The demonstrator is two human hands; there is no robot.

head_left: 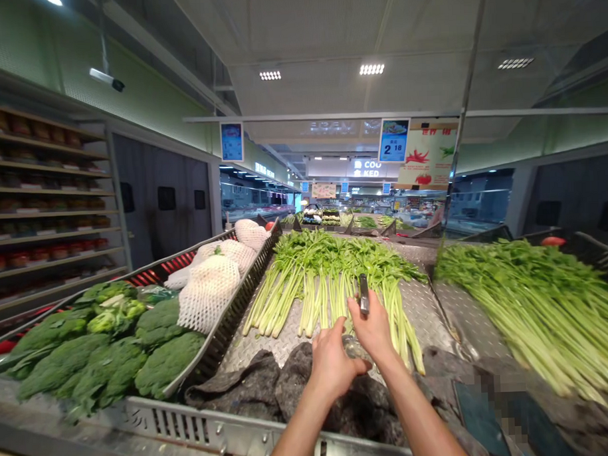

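My right hand (372, 329) is raised over the near end of a spread of celery bunches (330, 273) on a metal display bed (426, 303). Its fingers are closed on a small dark, narrow object (364, 294) that stands upright; I cannot make out what it is. My left hand (333, 365) is just below and left of it, with its fingers curled in towards the right wrist. They are closed round something pale that I cannot make out. Both hands hover above dark grey cloths (289, 388) at the front of the bed.
Broccoli heads (103, 355) fill a tilted black tray (237, 303) on the left, with vegetables in white foam netting (209, 291) behind them. More celery (540, 299) lies to the right. A metal rail (191, 425) runs along the front. Shelves (43, 197) stand far left.
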